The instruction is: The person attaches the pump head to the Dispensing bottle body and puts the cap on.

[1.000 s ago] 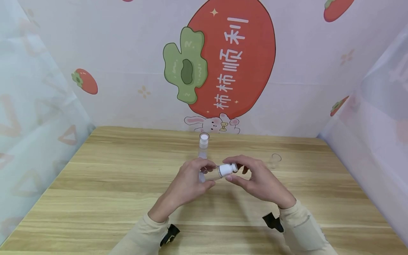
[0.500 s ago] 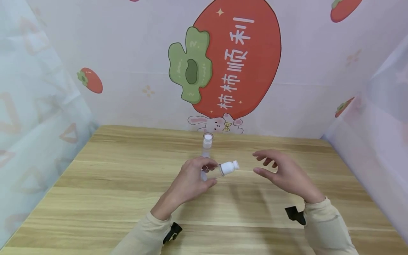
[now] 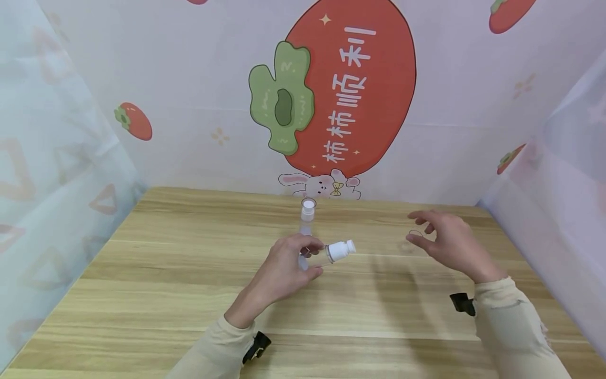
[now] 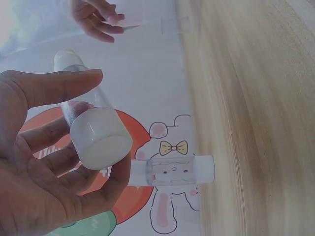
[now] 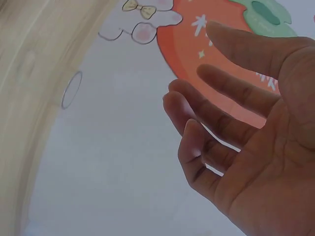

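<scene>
My left hand (image 3: 284, 268) holds a small clear bottle with a white pump top (image 3: 340, 250), tilted so the top points right. In the left wrist view its white base (image 4: 101, 140) faces the camera, between thumb and fingers. Behind that hand a second, similar bottle (image 3: 307, 213) stands upright on the table, its lower part hidden in the head view. My right hand (image 3: 447, 245) is raised with loosely bent fingers, holding nothing. Just left of its thumb in the head view, a clear cap (image 3: 408, 245) stands on the table; the right wrist view shows its round rim (image 5: 72, 90).
The wooden table (image 3: 199, 295) runs back to a printed backdrop (image 3: 189, 152) with a large red persimmon and a rabbit. Pale printed sheets hang at the left (image 3: 61, 173) and right (image 3: 573, 221) sides.
My right hand has left the held bottle's white top and moved right toward the clear cap. The left hand keeps its hold, almost unmoved.
</scene>
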`<state>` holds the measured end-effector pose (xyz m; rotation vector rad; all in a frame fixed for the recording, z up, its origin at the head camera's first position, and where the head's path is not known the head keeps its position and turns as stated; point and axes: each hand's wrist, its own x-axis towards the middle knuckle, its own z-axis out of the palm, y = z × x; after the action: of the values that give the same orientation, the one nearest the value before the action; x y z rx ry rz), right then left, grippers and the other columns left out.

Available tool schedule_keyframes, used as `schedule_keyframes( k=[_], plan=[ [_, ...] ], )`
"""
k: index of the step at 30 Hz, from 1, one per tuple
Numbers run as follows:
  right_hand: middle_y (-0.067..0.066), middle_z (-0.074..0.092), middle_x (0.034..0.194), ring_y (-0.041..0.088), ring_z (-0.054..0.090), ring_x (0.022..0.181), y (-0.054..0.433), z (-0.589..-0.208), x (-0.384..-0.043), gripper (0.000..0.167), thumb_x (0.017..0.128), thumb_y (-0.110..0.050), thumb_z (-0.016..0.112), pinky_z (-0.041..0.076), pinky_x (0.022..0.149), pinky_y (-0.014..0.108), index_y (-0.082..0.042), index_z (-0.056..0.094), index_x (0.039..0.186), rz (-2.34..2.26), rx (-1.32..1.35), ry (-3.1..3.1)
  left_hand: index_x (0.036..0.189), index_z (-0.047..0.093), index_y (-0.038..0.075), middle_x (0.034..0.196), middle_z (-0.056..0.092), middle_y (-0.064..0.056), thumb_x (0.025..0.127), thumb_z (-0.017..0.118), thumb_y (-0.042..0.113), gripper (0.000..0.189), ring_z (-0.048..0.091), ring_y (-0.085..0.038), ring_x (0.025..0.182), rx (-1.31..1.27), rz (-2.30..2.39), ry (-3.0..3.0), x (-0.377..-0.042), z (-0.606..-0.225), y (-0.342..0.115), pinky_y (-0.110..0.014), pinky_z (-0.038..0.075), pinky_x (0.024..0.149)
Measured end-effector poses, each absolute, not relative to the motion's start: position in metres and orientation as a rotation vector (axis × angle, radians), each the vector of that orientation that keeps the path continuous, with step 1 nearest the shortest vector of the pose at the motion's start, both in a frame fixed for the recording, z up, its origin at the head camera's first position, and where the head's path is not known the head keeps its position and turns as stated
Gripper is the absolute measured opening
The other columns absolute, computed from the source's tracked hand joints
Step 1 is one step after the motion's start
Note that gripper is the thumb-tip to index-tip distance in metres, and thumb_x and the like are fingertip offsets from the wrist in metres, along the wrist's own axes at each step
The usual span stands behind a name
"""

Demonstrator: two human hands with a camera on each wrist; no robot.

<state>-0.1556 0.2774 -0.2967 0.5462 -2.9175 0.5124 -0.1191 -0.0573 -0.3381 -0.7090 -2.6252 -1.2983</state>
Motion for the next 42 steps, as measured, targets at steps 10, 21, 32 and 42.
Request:
schedule_keyframes(
  k=[10, 21, 32, 42],
  plan=[
    [0.025, 0.065, 0.121, 0.04, 0.065, 0.102, 0.292, -0.298, -0.177, 0.054, 0.092, -0.032, 0.076, 0.051, 0.082, 0.058, -0.002, 0.06, 0.133, 0.432, 0.473, -3.084, 0.108, 0.073, 0.006, 0.097, 0.07, -0.003, 0.077, 0.087, 0.003, 0.034, 0.064, -0.018, 0.088, -0.707, -1.285, -2.626, -0.118, -0.338, -0.058, -0.037, 0.053, 0.081],
    [0.028, 0.065, 0.118, 0.049, 0.06, 0.109, 0.298, -0.307, -0.199, 0.062, 0.088, -0.035, 0.08, 0.049, 0.083, 0.064, 0.002, 0.058, 0.133, 0.339, 0.487, -3.222, 0.108, 0.073, 0.006, 0.098, 0.07, -0.004, 0.077, 0.087, 0.003, 0.034, 0.064, -0.018, 0.089, -0.704, -1.304, -2.631, -0.118, -0.337, -0.058, -0.038, 0.052, 0.081],
    [0.026, 0.066, 0.114, 0.045, 0.064, 0.103, 0.3, -0.325, -0.21, 0.058, 0.09, -0.035, 0.077, 0.05, 0.081, 0.064, 0.001, 0.06, 0.131, 0.248, 0.453, -3.323, 0.109, 0.073, 0.003, 0.099, 0.07, -0.005, 0.077, 0.087, 0.002, 0.035, 0.065, -0.022, 0.089, -0.71, -1.315, -2.621, -0.118, -0.338, -0.057, -0.039, 0.052, 0.081],
    [0.019, 0.069, 0.105, 0.037, 0.067, 0.094, 0.302, -0.335, -0.21, 0.047, 0.094, -0.03, 0.073, 0.052, 0.075, 0.059, -0.001, 0.063, 0.129, 0.275, 0.459, -3.329, 0.108, 0.074, 0.005, 0.098, 0.071, -0.004, 0.076, 0.087, 0.002, 0.035, 0.064, -0.018, 0.087, -0.708, -1.291, -2.618, -0.118, -0.338, -0.057, -0.038, 0.052, 0.08]
  ],
)
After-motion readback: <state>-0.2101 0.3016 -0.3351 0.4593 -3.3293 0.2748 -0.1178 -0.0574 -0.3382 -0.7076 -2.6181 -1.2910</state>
